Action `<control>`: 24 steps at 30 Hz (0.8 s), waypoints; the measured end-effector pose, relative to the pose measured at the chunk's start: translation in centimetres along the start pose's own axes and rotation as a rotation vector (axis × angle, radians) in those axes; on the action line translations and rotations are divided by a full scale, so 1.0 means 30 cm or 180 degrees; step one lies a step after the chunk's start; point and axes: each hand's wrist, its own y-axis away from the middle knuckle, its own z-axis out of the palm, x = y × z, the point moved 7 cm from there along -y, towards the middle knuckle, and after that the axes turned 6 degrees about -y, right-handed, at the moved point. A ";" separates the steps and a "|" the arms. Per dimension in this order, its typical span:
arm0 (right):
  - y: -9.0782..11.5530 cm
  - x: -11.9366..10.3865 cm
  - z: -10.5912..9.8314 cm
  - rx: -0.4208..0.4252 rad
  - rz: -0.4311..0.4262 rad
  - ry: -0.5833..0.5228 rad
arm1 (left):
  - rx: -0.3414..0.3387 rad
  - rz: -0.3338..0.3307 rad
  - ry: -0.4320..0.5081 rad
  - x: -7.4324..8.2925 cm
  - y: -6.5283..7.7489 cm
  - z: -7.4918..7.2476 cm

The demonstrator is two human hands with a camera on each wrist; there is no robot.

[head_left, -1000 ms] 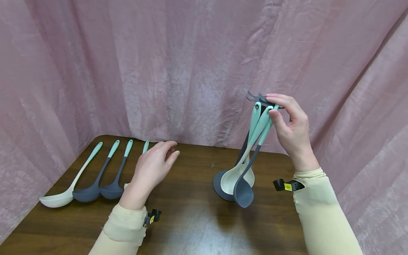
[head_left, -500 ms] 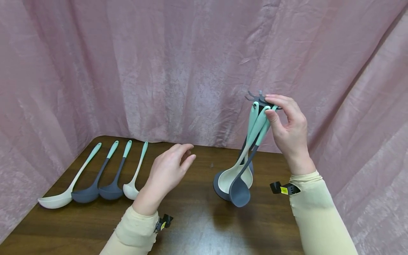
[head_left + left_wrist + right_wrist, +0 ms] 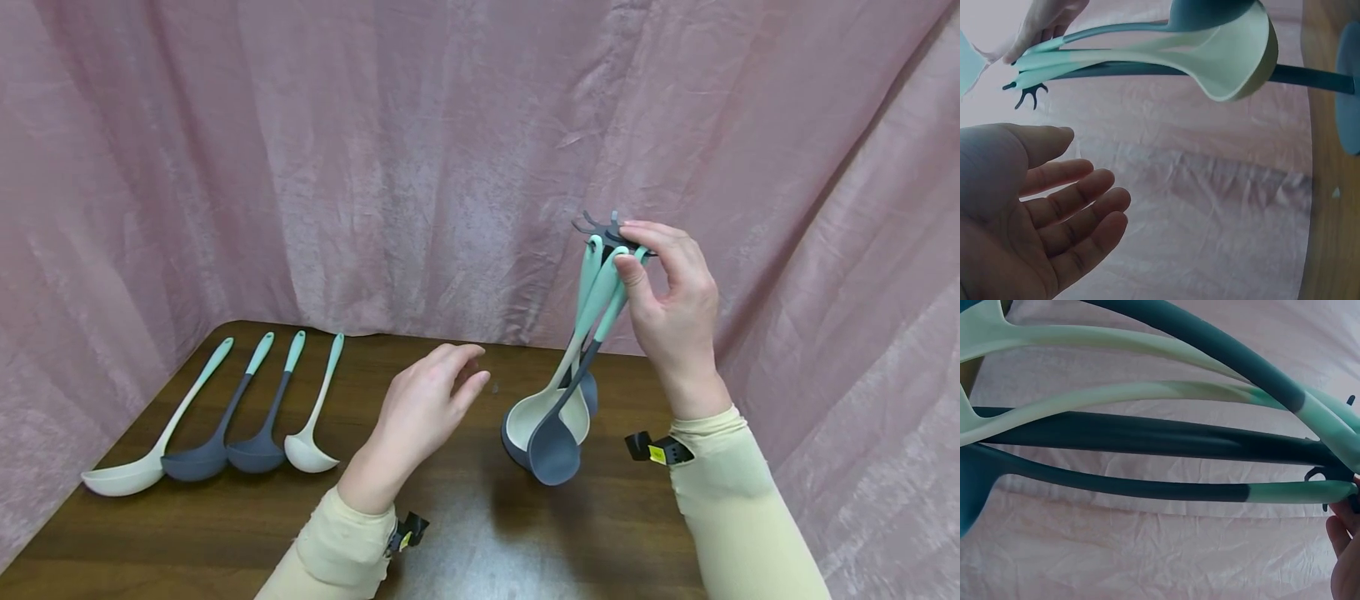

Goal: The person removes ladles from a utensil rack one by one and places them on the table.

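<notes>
My right hand (image 3: 678,317) grips the hooked top of a dark utensil rack (image 3: 600,229), its thumb against the mint handle of a hanging ladle. A grey ladle (image 3: 555,454) hangs in front, and a cream ladle (image 3: 525,421) hangs beside it. Behind these are another cream ladle and a grey one, partly hidden. In the right wrist view the rack's dark post (image 3: 1166,439) runs between the handles. My left hand (image 3: 423,408) hovers left of the rack with fingers loosely bent; in the left wrist view its palm (image 3: 997,244) holds nothing.
On the brown table (image 3: 450,533), several mint-handled ladles lie in a row at the left: a large cream ladle (image 3: 123,477), two grey ones (image 3: 197,462) and a smaller cream one (image 3: 311,452). A pink curtain (image 3: 450,167) hangs right behind the table.
My left hand has moved right, away from the row of ladles, uncovering the small cream one. The hanging ladles have shifted slightly left round the rack, with my right hand still on its top.
</notes>
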 end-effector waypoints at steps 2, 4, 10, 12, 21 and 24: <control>0.004 0.010 -0.001 0.0020 -0.0001 0.0048 | -0.0008 0.0009 0.0034 0.011 -0.003 0.007; 0.007 0.018 -0.001 0.0037 0.0000 0.0092 | -0.0011 0.0021 0.0069 0.020 -0.007 0.016; 0.015 0.019 0.001 0.0108 0.0011 0.0203 | -0.0017 0.0046 0.0214 0.042 -0.020 0.052; 0.017 0.015 0.002 0.0130 0.0017 0.0236 | -0.0040 0.0040 0.0248 0.048 -0.023 0.068; 0.023 -0.005 -0.004 0.0204 0.0024 0.0400 | -0.0127 0.0088 0.0435 0.090 -0.034 0.124; 0.026 -0.013 -0.007 0.0223 0.0038 0.0455 | -0.0093 0.0150 0.0460 0.109 -0.031 0.129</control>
